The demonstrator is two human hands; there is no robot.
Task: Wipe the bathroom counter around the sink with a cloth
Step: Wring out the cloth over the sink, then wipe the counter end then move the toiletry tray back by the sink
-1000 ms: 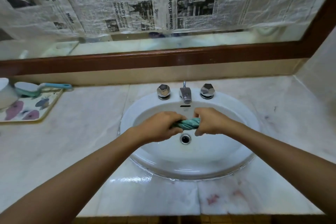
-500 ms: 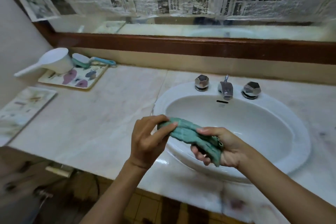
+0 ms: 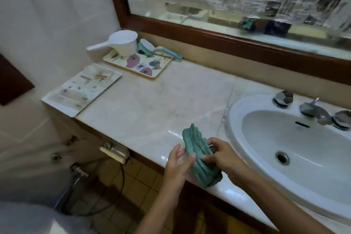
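A bunched green cloth (image 3: 197, 155) hangs over the front edge of the pale marble counter (image 3: 155, 104), just left of the white oval sink (image 3: 296, 150). My right hand (image 3: 221, 155) grips the cloth at its middle, fingers curled round it. My left hand (image 3: 178, 159) is beside the cloth on its left, fingers straight, fingertips touching the fabric. The cloth is lifted slightly above the counter.
A flowered tray (image 3: 140, 63) at the back left carries a white dipper (image 3: 121, 42) and a teal brush (image 3: 152, 48). A flat white tray (image 3: 81, 88) lies at the counter's left end. Chrome taps (image 3: 311, 109) stand behind the basin. The wood-framed mirror (image 3: 228, 38) runs along the wall.
My hands carried the cloth out of the basin and leftward to the counter's front edge. The twisted cloth has loosened. My left hand released its grip; the view swung left.
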